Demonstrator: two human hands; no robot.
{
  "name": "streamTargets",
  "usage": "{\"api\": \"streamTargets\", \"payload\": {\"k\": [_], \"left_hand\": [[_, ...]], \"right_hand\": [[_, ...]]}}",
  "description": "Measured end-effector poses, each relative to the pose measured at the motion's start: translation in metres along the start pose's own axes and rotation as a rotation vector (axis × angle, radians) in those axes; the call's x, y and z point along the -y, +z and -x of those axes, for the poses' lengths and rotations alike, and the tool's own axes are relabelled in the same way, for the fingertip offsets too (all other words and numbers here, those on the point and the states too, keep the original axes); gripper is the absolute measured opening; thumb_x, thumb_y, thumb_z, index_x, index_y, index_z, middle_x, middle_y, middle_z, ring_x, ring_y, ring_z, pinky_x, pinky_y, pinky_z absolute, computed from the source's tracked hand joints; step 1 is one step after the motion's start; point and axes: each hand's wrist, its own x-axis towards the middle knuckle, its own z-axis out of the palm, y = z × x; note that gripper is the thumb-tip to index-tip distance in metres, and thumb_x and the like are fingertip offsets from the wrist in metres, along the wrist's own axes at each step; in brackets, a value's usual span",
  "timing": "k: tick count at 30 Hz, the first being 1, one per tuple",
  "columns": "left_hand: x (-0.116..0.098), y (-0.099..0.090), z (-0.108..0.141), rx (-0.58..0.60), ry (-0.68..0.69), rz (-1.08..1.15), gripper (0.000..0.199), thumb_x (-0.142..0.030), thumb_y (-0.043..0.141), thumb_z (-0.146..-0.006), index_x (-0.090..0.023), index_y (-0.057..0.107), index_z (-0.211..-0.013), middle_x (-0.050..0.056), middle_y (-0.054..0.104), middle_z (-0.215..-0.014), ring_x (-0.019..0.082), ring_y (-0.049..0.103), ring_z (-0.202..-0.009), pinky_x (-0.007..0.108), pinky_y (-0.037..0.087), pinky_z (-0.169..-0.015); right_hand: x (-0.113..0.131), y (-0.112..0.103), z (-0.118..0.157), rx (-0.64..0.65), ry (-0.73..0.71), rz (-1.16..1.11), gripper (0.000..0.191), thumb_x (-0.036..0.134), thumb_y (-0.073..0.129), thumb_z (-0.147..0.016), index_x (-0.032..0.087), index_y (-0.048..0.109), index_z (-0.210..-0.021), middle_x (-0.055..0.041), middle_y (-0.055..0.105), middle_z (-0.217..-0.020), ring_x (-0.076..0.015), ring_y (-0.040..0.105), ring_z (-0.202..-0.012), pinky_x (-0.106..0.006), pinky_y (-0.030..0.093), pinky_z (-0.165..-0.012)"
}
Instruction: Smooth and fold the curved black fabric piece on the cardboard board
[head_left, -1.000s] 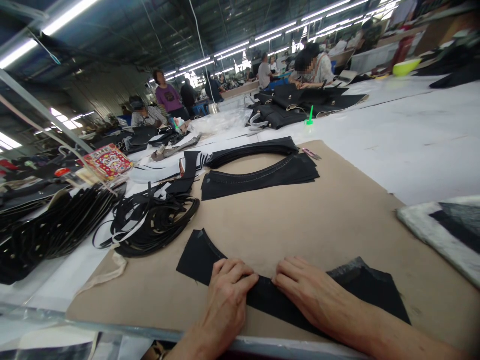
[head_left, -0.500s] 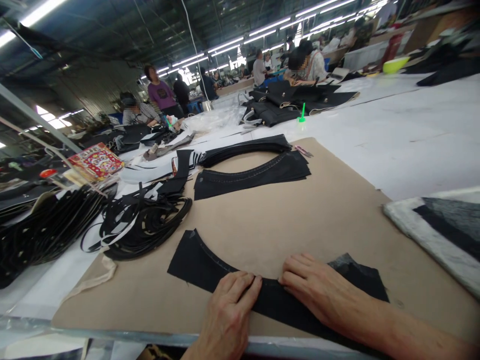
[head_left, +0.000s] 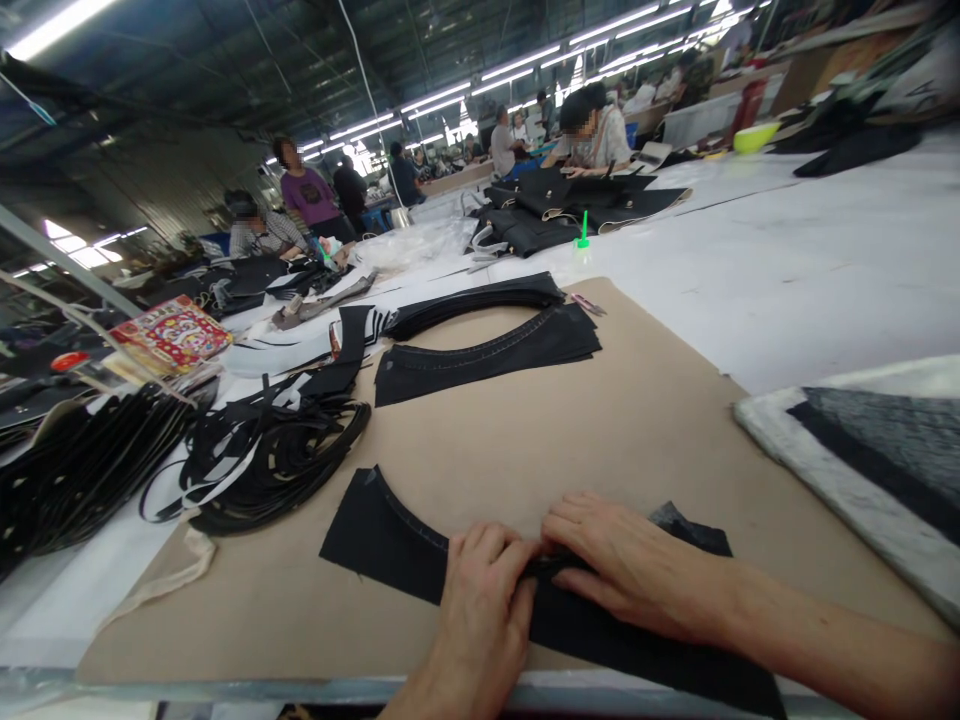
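Observation:
A curved black fabric piece point(head_left: 390, 535) lies on the brown board point(head_left: 465, 440) near its front edge, with a pale stitched line along its inner curve. My left hand point(head_left: 487, 590) is closed on that curved edge, its fingers bent over the cloth. Right beside it, my right hand point(head_left: 600, 555) grips the same edge, thumb below and fingers above, with the cloth bunched a little between the hands. The fingertips partly hide the fold. Beyond my right hand, the far end of the piece shows a greyish patch.
Stacked black curved pieces point(head_left: 487, 350) lie farther up the board, with small thread snips point(head_left: 589, 304) at their right end. Coiled black strips point(head_left: 277, 460) sit on the left. A pale slab point(head_left: 780, 440) stands at right. A green-tipped bottle point(head_left: 583, 240) and co-workers are beyond.
Both hands have come closer together along the curved edge, and my right thumb has moved under it. The cloth between them is now bunched up. The whole view has shifted slightly.

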Motion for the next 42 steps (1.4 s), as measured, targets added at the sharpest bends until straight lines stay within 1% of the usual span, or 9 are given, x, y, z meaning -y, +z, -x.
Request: {"api": "streamTargets", "payload": {"k": [6, 12, 14, 19, 23, 31, 37, 39, 42], "left_hand": [[-0.007, 0.004, -0.011, 0.068, -0.045, 0.102, 0.039, 0.003, 0.049, -0.076, -0.025, 0.069, -0.093, 0.002, 0.063, -0.086, 0.020, 0.057, -0.087, 0.033, 0.046, -0.077], [-0.006, 0.009, -0.005, 0.051, 0.047, 0.033, 0.031, -0.003, 0.043, -0.085, -0.021, 0.069, -0.089, 0.004, 0.061, -0.083, 0.019, 0.056, -0.081, 0.029, 0.048, -0.071], [-0.005, 0.012, 0.000, 0.049, 0.082, -0.011, 0.031, -0.005, 0.042, -0.087, -0.020, 0.068, -0.094, 0.005, 0.060, -0.083, 0.019, 0.054, -0.080, 0.030, 0.049, -0.070], [0.002, 0.023, 0.012, 0.002, 0.231, -0.085, 0.041, -0.007, 0.036, -0.089, -0.012, 0.058, -0.123, 0.011, 0.059, -0.093, 0.023, 0.051, -0.085, 0.036, 0.050, -0.073], [0.008, 0.033, 0.017, -0.030, 0.262, -0.112, 0.050, -0.005, 0.037, -0.084, -0.014, 0.053, -0.130, 0.012, 0.057, -0.097, 0.025, 0.050, -0.089, 0.039, 0.050, -0.076], [0.003, 0.035, 0.018, -0.038, 0.259, -0.288, 0.062, 0.000, 0.039, -0.077, -0.023, 0.052, -0.134, 0.010, 0.056, -0.097, 0.024, 0.050, -0.088, 0.037, 0.051, -0.076], [0.002, 0.035, 0.019, -0.141, 0.305, -0.383, 0.061, 0.002, 0.042, -0.075, -0.024, 0.056, -0.129, 0.011, 0.057, -0.108, 0.025, 0.054, -0.098, 0.037, 0.051, -0.080], [0.000, 0.034, 0.015, -0.136, 0.318, -0.342, 0.058, 0.001, 0.041, -0.075, -0.023, 0.059, -0.124, 0.012, 0.057, -0.114, 0.026, 0.054, -0.103, 0.038, 0.051, -0.083], [-0.008, 0.032, 0.003, -0.080, 0.376, -0.218, 0.052, -0.001, 0.039, -0.076, -0.014, 0.057, -0.124, 0.013, 0.060, -0.107, 0.023, 0.057, -0.095, 0.035, 0.053, -0.080]], "right_hand": [[-0.005, 0.000, 0.006, 0.003, 0.015, -0.074, 0.010, 0.012, 0.060, -0.086, 0.020, 0.055, -0.089, -0.0011, 0.058, -0.093, -0.0193, 0.055, -0.090, -0.032, 0.042, -0.080], [-0.007, -0.002, 0.016, -0.001, -0.031, -0.043, 0.013, 0.008, 0.053, -0.089, 0.020, 0.055, -0.086, -0.0003, 0.057, -0.090, -0.0178, 0.055, -0.088, -0.031, 0.041, -0.079], [-0.008, -0.003, 0.019, -0.004, -0.046, -0.008, 0.013, 0.008, 0.052, -0.090, 0.020, 0.056, -0.086, -0.0007, 0.057, -0.090, -0.0181, 0.055, -0.087, -0.031, 0.041, -0.078], [-0.014, -0.004, 0.027, -0.010, -0.105, 0.013, 0.017, 0.010, 0.045, -0.095, 0.019, 0.058, -0.089, -0.0029, 0.058, -0.093, -0.0183, 0.054, -0.088, -0.032, 0.041, -0.082], [-0.020, -0.005, 0.033, -0.022, -0.159, 0.039, 0.021, 0.008, 0.040, -0.096, 0.019, 0.057, -0.090, -0.0035, 0.058, -0.094, -0.0177, 0.053, -0.089, -0.031, 0.040, -0.083], [-0.031, -0.012, 0.043, -0.056, -0.207, 0.116, 0.020, 0.012, 0.040, -0.097, 0.019, 0.056, -0.086, -0.0041, 0.057, -0.088, -0.0175, 0.051, -0.083, -0.030, 0.039, -0.076], [-0.038, -0.019, 0.049, -0.024, -0.252, 0.176, 0.024, 0.013, 0.036, -0.098, 0.018, 0.058, -0.090, -0.0043, 0.057, -0.086, -0.0181, 0.047, -0.079, -0.032, 0.036, -0.073], [-0.039, -0.020, 0.050, -0.031, -0.275, 0.196, 0.025, 0.013, 0.036, -0.098, 0.018, 0.059, -0.090, -0.0043, 0.057, -0.085, -0.0182, 0.046, -0.077, -0.032, 0.035, -0.072], [-0.042, -0.018, 0.052, -0.033, -0.290, 0.208, 0.024, 0.013, 0.036, -0.097, 0.018, 0.059, -0.092, -0.0043, 0.058, -0.086, -0.0183, 0.046, -0.077, -0.033, 0.035, -0.073]]}}
